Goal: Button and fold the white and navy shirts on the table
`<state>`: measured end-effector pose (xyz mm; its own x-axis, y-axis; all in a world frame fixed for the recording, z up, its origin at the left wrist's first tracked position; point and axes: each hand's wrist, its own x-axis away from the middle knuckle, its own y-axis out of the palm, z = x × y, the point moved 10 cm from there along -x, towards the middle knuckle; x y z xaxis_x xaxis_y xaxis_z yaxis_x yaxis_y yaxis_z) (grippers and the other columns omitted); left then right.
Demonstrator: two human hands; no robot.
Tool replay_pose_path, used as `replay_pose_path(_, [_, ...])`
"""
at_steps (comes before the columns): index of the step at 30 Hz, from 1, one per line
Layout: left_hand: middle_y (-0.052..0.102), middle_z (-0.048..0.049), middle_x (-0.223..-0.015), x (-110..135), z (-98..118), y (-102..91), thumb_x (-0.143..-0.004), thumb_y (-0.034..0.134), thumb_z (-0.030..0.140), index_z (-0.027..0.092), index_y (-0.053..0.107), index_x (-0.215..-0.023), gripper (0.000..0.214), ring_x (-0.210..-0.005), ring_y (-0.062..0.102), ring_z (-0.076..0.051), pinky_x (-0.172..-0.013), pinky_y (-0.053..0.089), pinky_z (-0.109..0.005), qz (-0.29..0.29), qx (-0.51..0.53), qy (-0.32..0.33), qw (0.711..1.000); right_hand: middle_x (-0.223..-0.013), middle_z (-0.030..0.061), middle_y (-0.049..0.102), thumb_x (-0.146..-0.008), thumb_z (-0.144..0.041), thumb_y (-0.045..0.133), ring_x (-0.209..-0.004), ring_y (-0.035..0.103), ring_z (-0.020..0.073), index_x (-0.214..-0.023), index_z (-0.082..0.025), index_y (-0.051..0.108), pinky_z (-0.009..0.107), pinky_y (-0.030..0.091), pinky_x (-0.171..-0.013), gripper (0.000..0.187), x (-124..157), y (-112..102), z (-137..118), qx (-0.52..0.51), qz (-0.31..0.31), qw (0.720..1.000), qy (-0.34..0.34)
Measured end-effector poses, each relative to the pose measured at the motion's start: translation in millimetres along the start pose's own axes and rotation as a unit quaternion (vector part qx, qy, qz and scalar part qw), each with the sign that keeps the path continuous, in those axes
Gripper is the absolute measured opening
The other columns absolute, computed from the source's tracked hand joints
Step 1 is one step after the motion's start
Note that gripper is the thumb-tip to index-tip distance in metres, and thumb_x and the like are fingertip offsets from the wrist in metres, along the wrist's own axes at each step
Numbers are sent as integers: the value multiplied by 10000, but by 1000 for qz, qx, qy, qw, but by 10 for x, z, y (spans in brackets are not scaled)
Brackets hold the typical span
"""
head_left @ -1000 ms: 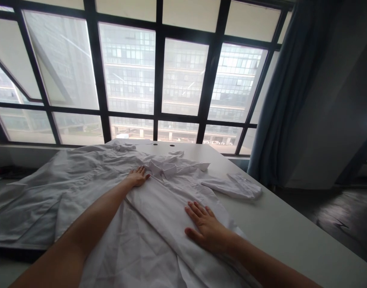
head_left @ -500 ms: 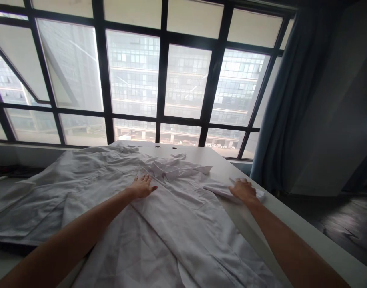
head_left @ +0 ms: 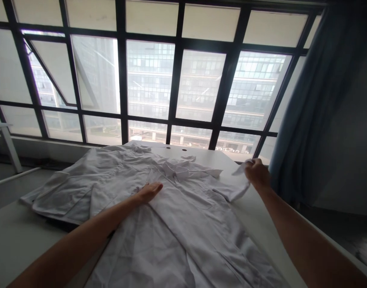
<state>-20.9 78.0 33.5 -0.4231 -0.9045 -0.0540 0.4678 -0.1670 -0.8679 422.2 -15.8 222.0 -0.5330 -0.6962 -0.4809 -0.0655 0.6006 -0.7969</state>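
Note:
A white coat (head_left: 177,224) lies spread on a white table (head_left: 261,224), its collar (head_left: 179,170) toward the window. My left hand (head_left: 149,192) rests flat on the coat just below the collar, fingers stretched out. My right hand (head_left: 257,174) is closed on the cuff of the right sleeve (head_left: 234,188) and holds it lifted a little above the table near the right edge.
More white cloth (head_left: 69,188) lies spread at the left of the table. A large window with dark frames (head_left: 171,100) stands behind the table. A blue curtain (head_left: 315,112) hangs at the right. A white table leg (head_left: 9,148) shows at far left.
My right hand went from the coat's front to the sleeve cuff, gripped it and lifted it off the table. My left hand stayed near the collar. The view shifted right.

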Motion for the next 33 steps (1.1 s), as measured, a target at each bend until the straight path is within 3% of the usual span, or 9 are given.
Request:
replay_pose_path(3, [560,-179,-1416,198,124,-152,-802,163,890,132,577,-1357,1027,-1317,499,-361,-1119,335,-441,5,194,3,981,-899,115,672,-974,-336,371,-798,620,243,-1126,-161,612,302,418,-680,334,403,-422,-799,-112,78,987,-89])
replay_pose_path(6, [563,-222,-1395,543,319,-171,-734,297,935,125,474,-1435,1085,-1208,585,-368,-1012,426,-470,-35,388,6,921,-713,47,619,-983,-333,358,-630,552,190,-996,-174,600,255,339,-579,290,1069,-587,-1501,-180,58,951,-243])
replay_pose_path(11, [660,-203,-1234,1223,519,-65,-787,407,863,127,456,-1437,983,-1004,669,-329,-851,510,-422,-129,557,-36,820,-779,55,648,-995,-291,388,-657,567,164,-872,-169,604,253,350,-602,276,2480,-266,-2105,-166,-96,847,-496])
replay_pose_path(15, [710,-118,-1049,1655,489,116,-731,627,781,160,447,-1444,963,-890,675,-266,-771,530,-368,-222,530,-98,813,-938,83,690,-992,-272,444,-825,624,181,-942,-164,667,266,416,-704,253,3080,195,-2057,-104,-192,803,-554])
replay_pose_path(20, [671,-69,-1157,1766,542,98,-594,923,341,247,531,-1397,898,-947,654,-204,-811,507,-297,-237,444,-56,862,-1102,102,690,-904,-312,618,-1004,616,229,-1104,-181,703,318,472,-822,254,3052,476,-1886,-123,-222,778,-575])
replay_pose_path(23, [666,-71,-1178,1760,537,90,-597,908,375,234,635,-1298,765,-1028,628,-229,-852,498,-309,-249,404,-45,879,-1089,91,695,-747,-135,706,-1000,616,234,-1065,-181,730,346,480,-873,322,2909,579,-1781,-129,-221,775,-578])
replay_pose_path(27, [653,-67,-1225,1767,410,23,-585,896,454,243,683,-1244,724,-1146,571,-253,-914,465,-299,-246,337,-50,908,-999,64,712,-695,30,588,-960,629,201,-890,-189,756,337,472,-907,338,2764,604,-1691,-159,-223,771,-575])
replay_pose_path(30, [659,-67,-1210,1806,361,-7,-604,857,548,247,675,-1268,751,-1087,592,-252,-870,471,-286,-267,267,-36,925,-1018,52,726,-690,1,624,-916,655,187,-914,-190,761,303,498,-867,324,2701,679,-1627,-202,-312,745,-554])
replay_pose_path(33, [692,-72,-1026,1732,336,-156,-723,707,662,202,642,-1314,752,-889,622,-225,-768,475,-286,-189,147,-13,971,-1059,63,731,-779,-171,690,-934,672,197,-981,-184,758,298,519,-856,214,2568,774,-1530,-240,-385,727,-516])
